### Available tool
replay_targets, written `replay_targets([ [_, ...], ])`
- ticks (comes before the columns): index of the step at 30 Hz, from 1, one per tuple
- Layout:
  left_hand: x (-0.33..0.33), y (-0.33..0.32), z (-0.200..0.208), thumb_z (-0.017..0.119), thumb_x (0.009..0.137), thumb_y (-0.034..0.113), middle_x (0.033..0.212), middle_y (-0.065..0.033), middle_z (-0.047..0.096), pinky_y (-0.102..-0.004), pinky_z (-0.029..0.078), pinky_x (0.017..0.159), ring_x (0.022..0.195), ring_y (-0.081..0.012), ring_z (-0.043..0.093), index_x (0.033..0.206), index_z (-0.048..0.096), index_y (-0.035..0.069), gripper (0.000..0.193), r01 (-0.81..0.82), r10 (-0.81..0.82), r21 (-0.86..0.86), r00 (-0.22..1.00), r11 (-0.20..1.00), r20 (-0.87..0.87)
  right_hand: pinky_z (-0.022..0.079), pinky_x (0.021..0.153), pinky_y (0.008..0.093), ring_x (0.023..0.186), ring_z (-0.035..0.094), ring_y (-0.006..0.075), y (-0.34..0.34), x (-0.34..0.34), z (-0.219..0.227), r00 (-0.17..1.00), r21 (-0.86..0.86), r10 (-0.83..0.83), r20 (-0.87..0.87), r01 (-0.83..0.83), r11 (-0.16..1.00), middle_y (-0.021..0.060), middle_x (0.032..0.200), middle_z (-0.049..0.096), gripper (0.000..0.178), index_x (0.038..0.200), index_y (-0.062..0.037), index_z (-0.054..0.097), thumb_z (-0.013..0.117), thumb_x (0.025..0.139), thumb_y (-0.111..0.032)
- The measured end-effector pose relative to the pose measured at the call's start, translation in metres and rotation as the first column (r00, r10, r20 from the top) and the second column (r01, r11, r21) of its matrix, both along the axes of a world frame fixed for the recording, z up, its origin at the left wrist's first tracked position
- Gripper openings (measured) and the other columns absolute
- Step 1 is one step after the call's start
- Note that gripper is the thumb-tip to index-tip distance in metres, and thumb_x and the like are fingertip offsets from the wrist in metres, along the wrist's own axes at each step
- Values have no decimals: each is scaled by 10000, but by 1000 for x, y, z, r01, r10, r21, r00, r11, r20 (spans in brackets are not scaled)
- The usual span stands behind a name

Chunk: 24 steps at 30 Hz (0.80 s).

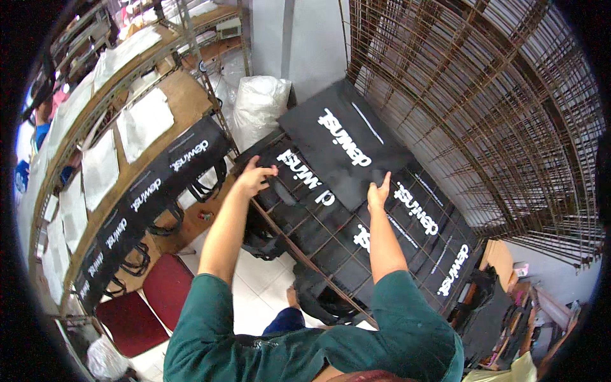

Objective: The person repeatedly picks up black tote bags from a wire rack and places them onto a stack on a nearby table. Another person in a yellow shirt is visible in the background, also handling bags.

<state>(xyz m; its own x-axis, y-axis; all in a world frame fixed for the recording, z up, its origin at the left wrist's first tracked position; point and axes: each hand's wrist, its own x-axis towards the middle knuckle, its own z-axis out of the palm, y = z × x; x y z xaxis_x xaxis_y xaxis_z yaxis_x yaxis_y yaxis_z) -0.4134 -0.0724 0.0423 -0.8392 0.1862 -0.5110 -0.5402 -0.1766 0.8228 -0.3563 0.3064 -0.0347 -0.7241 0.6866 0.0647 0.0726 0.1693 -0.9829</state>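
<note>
Flat black bags with white lettering lie on a wire-grid rack (313, 245) in front of me. The uppermost black bag (331, 137) lies at a slant across the rack's far end. At its near right edge is my right hand (379, 193), thumb and forefinger closed about a dark piece of it, apparently a strap. My left hand (254, 178) rests by the rack's left edge, fingers apart, over another black bag (294, 169) partly covered by the top one. A dark strap (282, 191) lies just beside those fingers.
Several tall wire grids (458, 95) lean at the right. Shelving (184, 95) on the left carries white sheets, with black bags hanging from its edge. A plastic-wrapped bundle (261, 105) stands behind the rack; red chair pads (132, 323) are at lower left.
</note>
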Motion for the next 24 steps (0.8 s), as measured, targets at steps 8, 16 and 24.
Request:
replay_targets([
  [8, 9, 71, -8, 520, 701, -108, 1008, -62, 574, -270, 456, 658, 835, -154, 551, 1388, 201, 74, 780, -159, 165, 46, 963, 986, -211, 338, 975, 279, 1178, 460, 245, 53, -25, -42, 984, 72, -161, 82, 155, 985, 195, 1324, 428, 713, 1373, -41, 316, 499, 689, 44],
  [16, 47, 82, -10, 479, 724, -145, 1229, -94, 513, -273, 426, 867, 1041, -158, 524, 1376, 235, 65, 727, -187, 240, 172, 895, 967, -375, 331, 999, 299, 1197, 450, 264, 39, -23, -40, 993, 413, -118, -29, 120, 903, 185, 1334, 427, 710, 1358, -59, 354, 524, 677, 48],
  [24, 14, 92, -7, 533, 733, -112, 1127, -74, 519, -245, 451, 713, 940, -151, 541, 1369, 231, 105, 736, -221, 250, 153, 947, 963, -204, 360, 989, 362, 1168, 461, 324, 64, -56, -36, 902, 303, -355, 246, 276, 912, 199, 1282, 457, 619, 1275, -35, 465, 563, 664, -51],
])
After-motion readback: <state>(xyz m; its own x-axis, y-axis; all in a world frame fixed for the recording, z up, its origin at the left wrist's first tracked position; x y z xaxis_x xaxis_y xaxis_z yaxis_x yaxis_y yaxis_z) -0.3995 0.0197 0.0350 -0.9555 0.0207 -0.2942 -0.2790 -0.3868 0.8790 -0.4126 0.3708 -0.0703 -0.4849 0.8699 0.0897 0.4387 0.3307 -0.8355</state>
